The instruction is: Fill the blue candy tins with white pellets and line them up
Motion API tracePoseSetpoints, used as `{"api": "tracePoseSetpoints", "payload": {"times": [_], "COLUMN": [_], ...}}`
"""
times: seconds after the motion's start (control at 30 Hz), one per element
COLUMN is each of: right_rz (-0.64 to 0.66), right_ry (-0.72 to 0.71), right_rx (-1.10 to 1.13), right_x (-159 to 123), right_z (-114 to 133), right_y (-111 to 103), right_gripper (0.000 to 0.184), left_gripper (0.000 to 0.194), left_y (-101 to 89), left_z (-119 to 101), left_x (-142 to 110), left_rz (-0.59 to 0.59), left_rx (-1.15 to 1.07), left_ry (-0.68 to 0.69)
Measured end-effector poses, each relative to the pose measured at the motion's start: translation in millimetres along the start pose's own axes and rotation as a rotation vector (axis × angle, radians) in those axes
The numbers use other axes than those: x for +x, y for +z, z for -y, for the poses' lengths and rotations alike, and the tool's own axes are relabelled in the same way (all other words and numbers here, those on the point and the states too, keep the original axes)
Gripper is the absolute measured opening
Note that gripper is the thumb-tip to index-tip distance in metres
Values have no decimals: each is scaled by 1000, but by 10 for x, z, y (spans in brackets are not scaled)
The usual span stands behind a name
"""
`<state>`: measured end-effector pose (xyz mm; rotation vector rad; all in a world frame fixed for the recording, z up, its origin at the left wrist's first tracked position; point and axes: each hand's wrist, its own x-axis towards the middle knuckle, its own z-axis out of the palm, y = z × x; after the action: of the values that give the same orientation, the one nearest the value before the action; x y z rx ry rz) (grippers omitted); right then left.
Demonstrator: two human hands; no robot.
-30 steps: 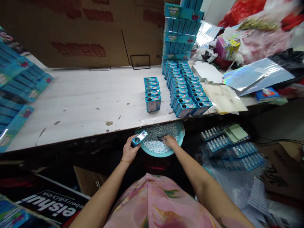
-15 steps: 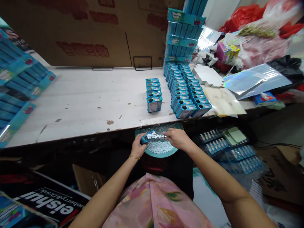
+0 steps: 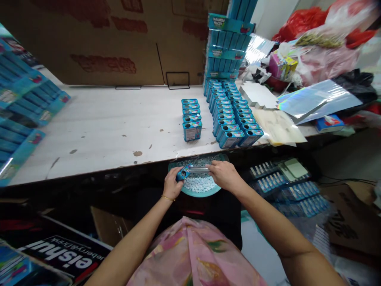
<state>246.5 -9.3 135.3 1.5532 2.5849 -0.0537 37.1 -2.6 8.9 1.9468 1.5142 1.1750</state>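
Observation:
Low over a green basin (image 3: 199, 194) of small white candies (image 3: 200, 183), my left hand (image 3: 172, 183) grips a small blue candy tin (image 3: 183, 172), tilted, with its dark round opening showing. My right hand (image 3: 224, 173) is closed on the end of a clear scoop (image 3: 199, 169), which looks like a trough or tube. The scoop's far end reaches the tin's edge, and no candies show in it. On the table in front, a short row of blue tins (image 3: 192, 131) stands upright with openings facing up.
A longer double row of tins (image 3: 232, 139) stands right, before stacked display boxes (image 3: 228, 47). More blue boxes (image 3: 26, 103) are at left. A large cardboard box (image 3: 104, 43) backs the white table (image 3: 113, 131). Plastic bags (image 3: 327, 55) crowd the far right; packed trays (image 3: 291, 190) lie below.
Half a second ago white candies lay along the scoop and at the tin's mouth. Now the scoop looks bare and the tin's opening is visible. Both hands have stayed nearly in place.

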Motion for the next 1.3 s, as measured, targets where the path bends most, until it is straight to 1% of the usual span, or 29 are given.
{"api": "tracePoseSetpoints", "payload": {"times": [0.13,0.2,0.3,0.4,0.47,0.6,0.67,0.73,0.8,0.83,0.9,0.93,1.0,1.07,1.13,1.17,1.2,1.23,1.27,1.3], "right_rz": [-10,-12,-12,-18,-30,-41,-53,-69,-78,-82,-91,-96,-97,-92,-86,-84,-78,-69,-68,-63], "right_ry": [59,96,140,187,224,258,265,275,288,293,293,287,260,228,188,166,140,120,107,100], "right_rx": [-49,-57,-33,24,71,157,196,241,291,316,363,385,423,453,464,460,446,425,397,380], "right_x": [-6,-26,-64,-107,-142,-229,-272,-305,-318,-316,-289,-266,-206,-140,-69,-27,22,78,138,195], "right_z": [-57,-113,-202,-262,-285,-309,-312,-308,-298,-290,-276,-271,-271,-284,-313,-333,-355,-378,-399,-417], "right_y": [116,183,284,378,436,546,601,656,709,735,786,812,869,938,1028,1086,1156,1236,1326,1421], "right_gripper": [31,32,34,34,34,34,34,34,34,34,34,33,33,33,34,35,37,39,41,42], "left_gripper": [52,52,44,36,36,45,47,47,45,44,43,44,50,60,67,68,65,61,56,50], "left_y": [-133,-244,-403,-453,-394,-157,-67,-28,-20,-15,19,48,106,106,-16,-138,-303,-514,-767,-1056], "left_z": [-120,-179,-273,-371,-434,-554,-592,-584,-518,-469,-364,-323,-289,-319,-367,-373,-356,-311,-238,-143], "left_x": [-22,-23,61,313,554,990,1115,1193,1256,1287,1348,1371,1376,1301,1139,1029,898,743,557,337], "left_rz": [28,18,-18,-59,-25,149,158,98,-3,-67,-175,-201,-211,-227,-286,-321,-360,-417,-495,-591], "left_rx": [230,256,123,-35,-139,-425,-480,-441,-322,-247,-116,-77,-45,-41,-41,-36,-19,13,62,122], "left_ry": [26,24,57,63,28,-9,14,63,103,99,45,4,-66,-83,-33,19,65,88,80,37]}}
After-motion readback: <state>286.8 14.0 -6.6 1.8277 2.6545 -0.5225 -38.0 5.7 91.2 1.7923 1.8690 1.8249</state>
